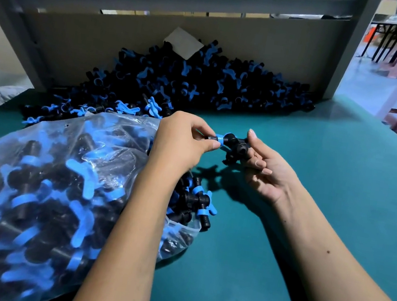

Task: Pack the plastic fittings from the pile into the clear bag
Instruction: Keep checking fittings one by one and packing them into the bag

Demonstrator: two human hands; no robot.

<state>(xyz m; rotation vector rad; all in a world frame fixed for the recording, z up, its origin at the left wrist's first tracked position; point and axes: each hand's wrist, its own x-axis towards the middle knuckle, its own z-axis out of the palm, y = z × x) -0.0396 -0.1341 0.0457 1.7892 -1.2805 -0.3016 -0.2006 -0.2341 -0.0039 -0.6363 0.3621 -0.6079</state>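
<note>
Both hands, left hand (183, 139) and right hand (264, 170), pinch one fitting (232, 143) mid-frame; judged light, rigid; grip its black body.

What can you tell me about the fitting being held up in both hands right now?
The held fitting is a black plastic branched piece with several short ports and a blue collar on its left arm. It hangs above the teal table, casting a shadow, just right of the clear bag. The left hand pinches the blue-collared arm between thumb and fingers; the right hand curls loosely round its right side, index finger raised. It looks intact.
</note>
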